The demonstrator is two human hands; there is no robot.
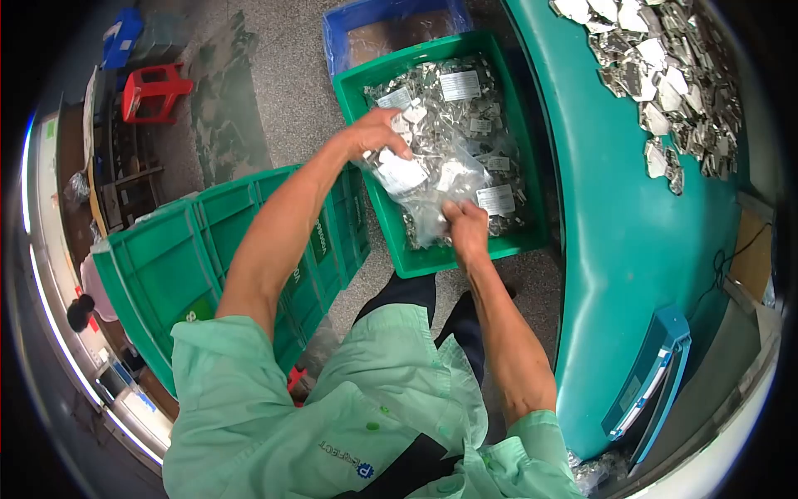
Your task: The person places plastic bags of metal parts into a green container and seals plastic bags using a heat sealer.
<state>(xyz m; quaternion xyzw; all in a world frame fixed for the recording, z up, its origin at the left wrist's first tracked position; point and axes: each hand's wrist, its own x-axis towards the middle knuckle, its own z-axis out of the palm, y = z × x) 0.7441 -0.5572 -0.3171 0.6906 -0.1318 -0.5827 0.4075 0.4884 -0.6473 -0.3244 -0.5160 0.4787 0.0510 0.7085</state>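
A clear plastic bag point(432, 200) of small shiny metal pieces, with a white label, lies over the contents of a green bin point(418, 264). My left hand point(374, 135) is closed on the bag's upper left side, its fingers curled at the loose pieces and the label. Lower right, my right hand point(468, 224) pinches the bag's plastic near the bin's front. Beneath and around the bag are more clear bags of metal pieces with printed white labels point(460, 85). Some of my left fingertips are hidden among the pieces.
A blue bin point(336, 37) stands behind the green one. Green crates point(150, 266) are at the left, with a red stool point(154, 93) beyond. On the right, a green-covered table point(615, 241) bears a heap of metal pieces point(665, 83) and a blue file holder point(647, 382).
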